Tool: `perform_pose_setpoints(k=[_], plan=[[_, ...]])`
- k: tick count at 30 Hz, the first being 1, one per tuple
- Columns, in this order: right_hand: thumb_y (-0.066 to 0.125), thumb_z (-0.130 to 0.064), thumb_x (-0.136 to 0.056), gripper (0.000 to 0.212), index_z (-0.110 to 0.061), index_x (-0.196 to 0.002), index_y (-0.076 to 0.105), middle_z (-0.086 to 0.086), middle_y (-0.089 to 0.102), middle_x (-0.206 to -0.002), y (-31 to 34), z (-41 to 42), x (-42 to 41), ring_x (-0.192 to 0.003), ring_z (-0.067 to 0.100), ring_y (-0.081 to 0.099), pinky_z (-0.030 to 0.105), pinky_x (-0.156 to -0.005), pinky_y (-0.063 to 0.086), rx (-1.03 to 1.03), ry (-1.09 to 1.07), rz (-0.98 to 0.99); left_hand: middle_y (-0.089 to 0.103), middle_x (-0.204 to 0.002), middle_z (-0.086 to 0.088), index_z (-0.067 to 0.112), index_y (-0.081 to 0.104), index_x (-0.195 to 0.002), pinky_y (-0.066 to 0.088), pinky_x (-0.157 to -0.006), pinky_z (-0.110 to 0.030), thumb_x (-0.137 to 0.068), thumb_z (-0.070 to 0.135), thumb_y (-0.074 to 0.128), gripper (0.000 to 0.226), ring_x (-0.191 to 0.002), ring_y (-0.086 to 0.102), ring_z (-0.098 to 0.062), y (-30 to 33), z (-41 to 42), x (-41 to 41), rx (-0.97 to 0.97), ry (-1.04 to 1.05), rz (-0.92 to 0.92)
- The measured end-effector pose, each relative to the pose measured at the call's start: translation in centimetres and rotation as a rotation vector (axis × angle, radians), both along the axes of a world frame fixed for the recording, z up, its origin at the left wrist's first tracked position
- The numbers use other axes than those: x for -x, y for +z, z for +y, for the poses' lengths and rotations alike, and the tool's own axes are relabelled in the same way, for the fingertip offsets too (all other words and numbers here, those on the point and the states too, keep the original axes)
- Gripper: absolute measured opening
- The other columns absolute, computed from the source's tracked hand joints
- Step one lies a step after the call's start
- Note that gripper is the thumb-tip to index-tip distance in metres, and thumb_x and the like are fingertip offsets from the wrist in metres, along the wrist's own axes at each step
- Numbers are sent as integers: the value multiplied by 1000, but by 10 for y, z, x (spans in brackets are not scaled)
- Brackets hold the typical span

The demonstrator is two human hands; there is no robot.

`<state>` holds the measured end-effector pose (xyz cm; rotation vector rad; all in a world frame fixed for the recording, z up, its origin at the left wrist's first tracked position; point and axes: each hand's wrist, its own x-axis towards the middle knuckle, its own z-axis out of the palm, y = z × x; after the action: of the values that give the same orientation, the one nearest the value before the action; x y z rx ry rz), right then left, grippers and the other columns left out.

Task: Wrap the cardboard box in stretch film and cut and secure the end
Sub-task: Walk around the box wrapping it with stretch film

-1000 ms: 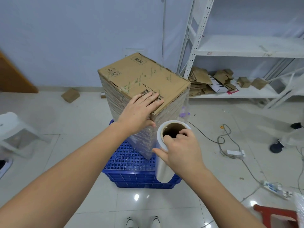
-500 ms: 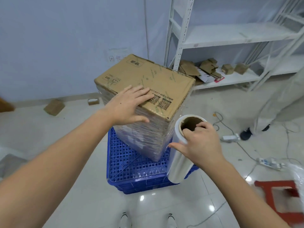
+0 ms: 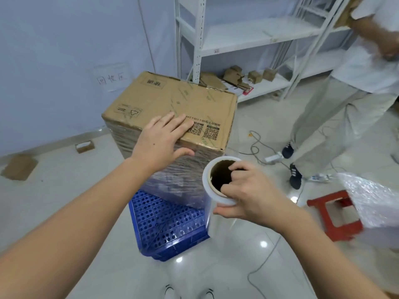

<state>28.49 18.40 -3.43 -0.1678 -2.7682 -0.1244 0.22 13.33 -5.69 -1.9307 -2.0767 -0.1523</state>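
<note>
Cardboard box point(image 3: 172, 108) upright on blue perforated crate point(image 3: 168, 227), now seen from further round toward its right-hand corner than a second ago; second person point(image 3: 336, 108) newly in view beside white shelving point(image 3: 248, 39). Roll of stretch film point(image 3: 218, 190) carried round the near corner, just beside the box; wrapping judged mid-course, cutting and securing not yet begun.

Left hand point(image 3: 160, 145) flat on the box top near the printed codes, fingers straight and spread, thumb over the front edge against the film, steadying rather than gripping. Right hand point(image 3: 250, 195) holding the roll upright, fingertips hooked inside the brown cardboard core, thumb pressed on the outer wall.

Box: matt corrugated brown board, square-edged, taped. Sides: glossy, finely wrinkled layers of clear film. Roll: smooth white cylinder, with a taut translucent sheet running to the box. Floor: pale reflective tile, with red stool point(image 3: 334, 214) and trailing cables.
</note>
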Motion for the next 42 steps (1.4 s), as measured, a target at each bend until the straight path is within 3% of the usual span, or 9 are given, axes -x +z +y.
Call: perform_pose_setpoints(k=[4,8,12,16,19,23,27,32,42], plan=[[72,-49,-80,41,-28,-65,40,-8,52,-52,-1,-13,9,-62,15,42,34,-105,39,66,107,-66,43,-160,-1,28,38,-157,28,-120,-46,-88,83,34,89,-149,37,-28,-2,-2,1,-28,-12,-9],[76,-48,-79,39,-22,-65,51,-7,52,-53,-3,-26,18,-64,17,43,35,-109,36,97,161,-90,42,-161,-2,28,38,-157,28,-120,-46,-88,83,32,89,-149,37,-29,0,-3,0,1,-5,-6],[75,-48,-78,44,-26,-73,37,-10,44,-60,1,-27,19,-68,18,47,37,-110,37,85,79,-164,40,-162,-1,28,37,-157,27,-121,-46,-87,85,28,91,-150,35,-28,2,-4,-2,15,4,-13],[77,-34,-77,30,-21,-85,52,-3,59,-71,4,-35,9,-73,21,54,35,-86,51,40,-121,-268,38,-163,0,29,36,-158,25,-122,-46,-87,85,29,91,-150,34,-27,4,-1,-3,25,14,-12],[77,-24,-68,43,-22,-81,36,-5,49,-58,4,-44,9,-57,19,41,31,-69,47,36,-244,-237,37,-164,1,30,34,-158,25,-122,-45,-86,85,28,91,-151,33,-26,6,1,-6,33,24,-12],[61,-72,-76,55,-22,-76,38,-8,53,-58,0,-63,21,-56,17,44,35,-75,45,87,-371,-137,36,-164,1,30,34,-158,24,-123,-45,-85,85,26,92,-151,32,-26,7,1,-11,45,43,-19],[51,-84,-75,66,-20,-61,42,-5,48,-47,-5,-56,35,-48,19,42,33,-66,40,66,-501,7,33,-166,1,31,31,-159,23,-124,-46,-84,85,25,92,-152,30,-26,9,-1,-13,64,52,-36],[63,-63,-82,48,-19,-65,61,-2,58,-51,-14,-53,45,-53,19,53,34,-73,40,47,-381,23,27,-168,3,34,26,-161,17,-126,-44,-83,86,24,94,-155,24,-23,12,-1,-15,103,68,-48],[61,-50,-89,40,-17,-65,58,-3,55,-51,-13,-83,75,-54,21,44,35,-85,42,-4,-109,-27,28,-167,3,34,24,-162,26,-122,-43,-85,91,29,95,-153,29,-25,25,12,0,147,-12,30]])
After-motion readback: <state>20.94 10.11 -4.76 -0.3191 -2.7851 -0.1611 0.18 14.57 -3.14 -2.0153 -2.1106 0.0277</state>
